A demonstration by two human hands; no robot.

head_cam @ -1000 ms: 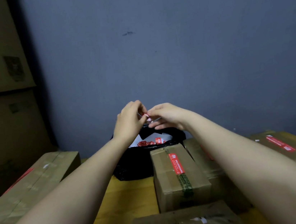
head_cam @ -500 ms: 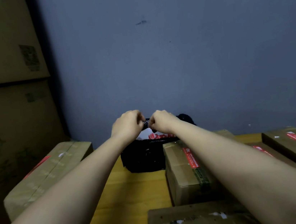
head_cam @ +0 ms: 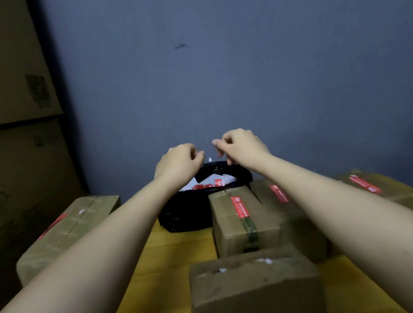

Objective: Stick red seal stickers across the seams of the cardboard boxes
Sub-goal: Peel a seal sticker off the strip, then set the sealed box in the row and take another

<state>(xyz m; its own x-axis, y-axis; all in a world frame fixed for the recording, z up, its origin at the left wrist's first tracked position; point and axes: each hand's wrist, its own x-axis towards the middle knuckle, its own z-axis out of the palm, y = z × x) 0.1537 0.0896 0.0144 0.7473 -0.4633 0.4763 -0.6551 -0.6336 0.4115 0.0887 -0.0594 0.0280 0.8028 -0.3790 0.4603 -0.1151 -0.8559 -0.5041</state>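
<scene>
We are holding our left hand (head_cam: 179,164) and right hand (head_cam: 242,146) curled above the far black bag (head_cam: 182,218) of red seal stickers (head_cam: 205,186); whether either is pinching one, we cannot tell; a peeled sticker risks folding onto itself before reaching the unsealed near box (head_cam: 254,289)

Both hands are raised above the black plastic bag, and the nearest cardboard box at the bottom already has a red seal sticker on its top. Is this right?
Not quite. The head view shows the nearest brown cardboard box with no red seal sticker on its top, only small white scraps. The rest holds: the left hand and right hand are raised above the black plastic bag.
</scene>
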